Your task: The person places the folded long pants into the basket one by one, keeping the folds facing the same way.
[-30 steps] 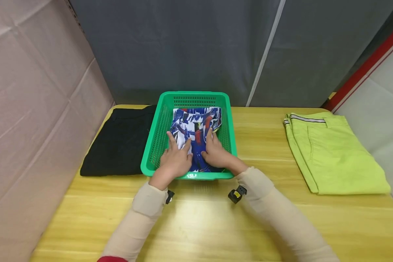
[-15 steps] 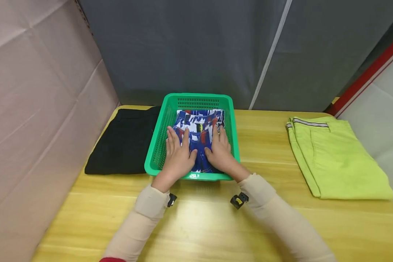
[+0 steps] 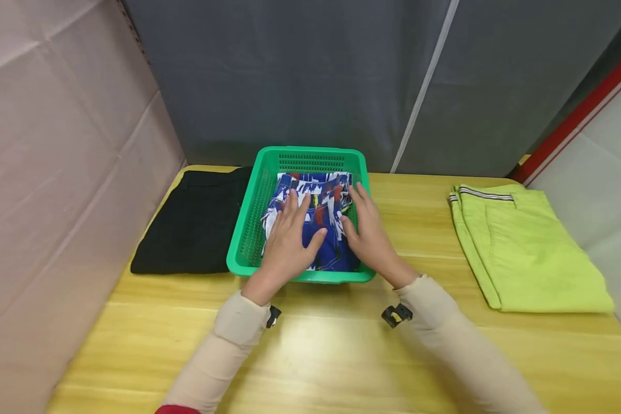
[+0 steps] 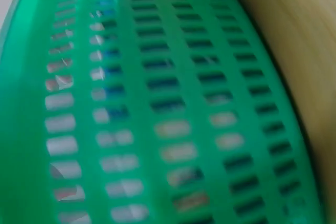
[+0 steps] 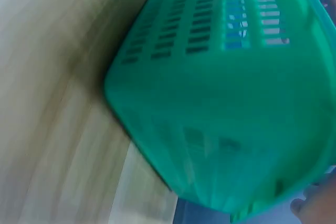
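A green plastic basket (image 3: 336, 278) stands on the wooden table, holding folded pants (image 3: 336, 250) printed in blue, white and red. My left hand (image 3: 288, 238) is over their left half with fingers straight and thumb spread; I cannot tell whether it touches the cloth. Over the right side of the basket is my right hand (image 3: 371, 237), fingers extended, thumb near the pants. The left wrist view is filled by the slotted basket wall (image 4: 26, 156). In the right wrist view the basket corner (image 5: 210, 93) is blurred, and a bit of my hand (image 5: 317, 205) shows at the right edge.
Folded black pants (image 3: 191, 227) lie left of the basket, their edge close against it. Lime-green folded pants (image 3: 530, 253) with a striped waistband trim lie at the right. A grey curtain (image 3: 290, 75) hangs behind the table (image 3: 321, 351), with a pale wall covering (image 3: 67, 172) at the left.
Both hands first press and smooth the printed pants. Now my right hand has moved right towards the basket's side, and my left hand has shifted slightly right and up over the cloth.
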Action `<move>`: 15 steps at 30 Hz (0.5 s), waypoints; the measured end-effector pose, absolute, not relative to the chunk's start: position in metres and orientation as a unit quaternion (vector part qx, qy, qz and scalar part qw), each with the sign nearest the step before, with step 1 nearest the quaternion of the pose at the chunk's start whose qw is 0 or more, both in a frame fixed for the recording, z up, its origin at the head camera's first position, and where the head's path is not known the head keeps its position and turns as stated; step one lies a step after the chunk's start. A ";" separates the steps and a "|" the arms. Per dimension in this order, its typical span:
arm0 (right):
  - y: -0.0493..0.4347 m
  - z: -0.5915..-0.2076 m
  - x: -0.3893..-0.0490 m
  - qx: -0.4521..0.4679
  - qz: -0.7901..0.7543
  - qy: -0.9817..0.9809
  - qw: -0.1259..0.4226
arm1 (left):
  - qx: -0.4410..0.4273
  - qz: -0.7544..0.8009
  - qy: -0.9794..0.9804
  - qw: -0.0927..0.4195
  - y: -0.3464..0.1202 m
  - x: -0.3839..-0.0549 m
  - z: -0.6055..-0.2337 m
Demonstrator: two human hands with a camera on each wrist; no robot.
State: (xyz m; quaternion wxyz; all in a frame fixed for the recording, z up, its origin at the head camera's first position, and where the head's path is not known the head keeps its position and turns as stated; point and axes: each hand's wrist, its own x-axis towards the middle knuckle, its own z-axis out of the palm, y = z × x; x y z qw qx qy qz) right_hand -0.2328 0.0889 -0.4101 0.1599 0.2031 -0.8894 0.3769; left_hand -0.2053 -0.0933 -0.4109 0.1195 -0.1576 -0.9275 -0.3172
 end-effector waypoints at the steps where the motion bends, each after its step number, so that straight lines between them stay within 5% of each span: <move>1: 0.093 -0.410 -0.233 0.200 0.377 -0.891 0.156 | -0.164 -0.323 -0.924 0.120 -0.090 -0.205 -0.410; 10: 0.135 -0.415 -0.226 0.170 0.371 -0.902 0.144 | -0.239 -0.373 -0.887 0.130 -0.052 -0.199 -0.406; 15: 0.162 -0.416 -0.222 0.135 0.374 -0.905 0.150 | -0.274 -0.388 -0.875 0.092 -0.024 -0.196 -0.403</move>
